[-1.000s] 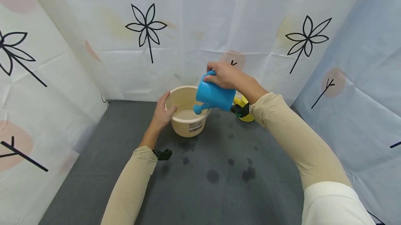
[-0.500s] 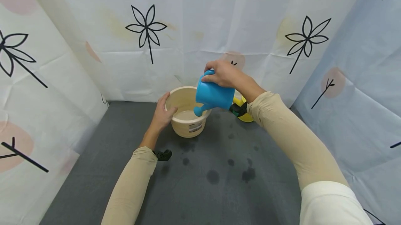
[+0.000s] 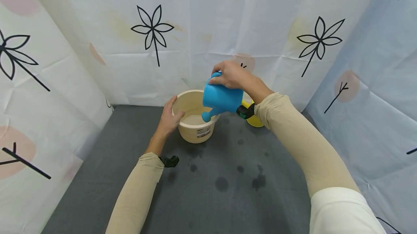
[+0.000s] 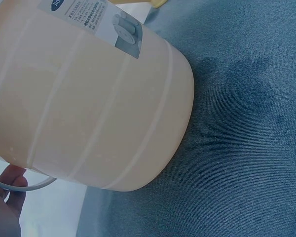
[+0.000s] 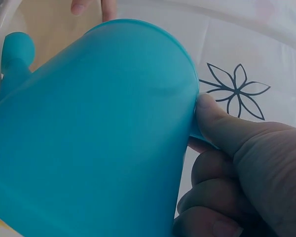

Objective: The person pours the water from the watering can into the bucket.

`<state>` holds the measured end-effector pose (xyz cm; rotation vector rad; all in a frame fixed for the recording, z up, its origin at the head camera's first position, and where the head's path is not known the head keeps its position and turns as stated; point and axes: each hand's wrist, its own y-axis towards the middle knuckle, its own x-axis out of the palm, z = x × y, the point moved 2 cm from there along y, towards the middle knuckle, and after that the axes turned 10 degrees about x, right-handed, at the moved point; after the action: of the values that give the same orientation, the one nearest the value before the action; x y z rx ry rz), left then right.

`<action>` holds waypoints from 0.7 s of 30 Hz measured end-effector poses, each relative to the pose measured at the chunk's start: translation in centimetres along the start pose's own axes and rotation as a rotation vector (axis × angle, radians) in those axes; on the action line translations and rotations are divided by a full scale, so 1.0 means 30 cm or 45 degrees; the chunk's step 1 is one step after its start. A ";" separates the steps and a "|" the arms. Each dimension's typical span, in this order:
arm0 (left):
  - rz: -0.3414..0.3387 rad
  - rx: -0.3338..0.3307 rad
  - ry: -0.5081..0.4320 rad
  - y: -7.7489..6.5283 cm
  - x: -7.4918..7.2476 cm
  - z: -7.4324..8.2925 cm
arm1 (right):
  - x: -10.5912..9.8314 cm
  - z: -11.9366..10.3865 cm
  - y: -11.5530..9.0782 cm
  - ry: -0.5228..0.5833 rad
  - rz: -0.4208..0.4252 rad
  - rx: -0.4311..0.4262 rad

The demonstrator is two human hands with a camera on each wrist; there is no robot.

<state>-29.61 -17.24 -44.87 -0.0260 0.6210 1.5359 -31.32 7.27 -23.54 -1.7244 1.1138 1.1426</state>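
Note:
My left hand (image 3: 168, 118) grips the left rim of a cream plastic tub (image 3: 193, 134), its thumb reaching inside. In the left wrist view, the tub's ribbed side (image 4: 103, 108) and paper label (image 4: 108, 22) show, with fingers at the lower left corner. My right hand (image 3: 229, 75) holds a blue watering can (image 3: 223, 97) by its handle, tipped on its side. Its round sprinkler head (image 3: 206, 116) points down over the tub's opening. The right wrist view shows the can's body (image 5: 103, 128) close up, the thumb pressing near its rim. No water stream is visible.
Behind my right wrist stands a yellow object (image 3: 255, 121), partly hidden by the wrist and the can. Dark wet spots (image 3: 222, 184) mark the grey table covering (image 3: 208, 212). White cloth walls (image 3: 208, 16) with printed flowers enclose the back and sides.
The right hand and watering can have shifted very slightly left and up, the can staying tipped over the tub. The left hand and tub look unmoved.

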 end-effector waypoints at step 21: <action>0.006 0.006 0.009 0.002 0.000 -0.004 | 0.001 -0.043 0.015 -0.046 -0.056 0.041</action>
<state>-29.73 -17.27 -44.94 -0.0266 0.6308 1.5394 -31.38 5.94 -23.24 -1.6889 1.0617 1.1182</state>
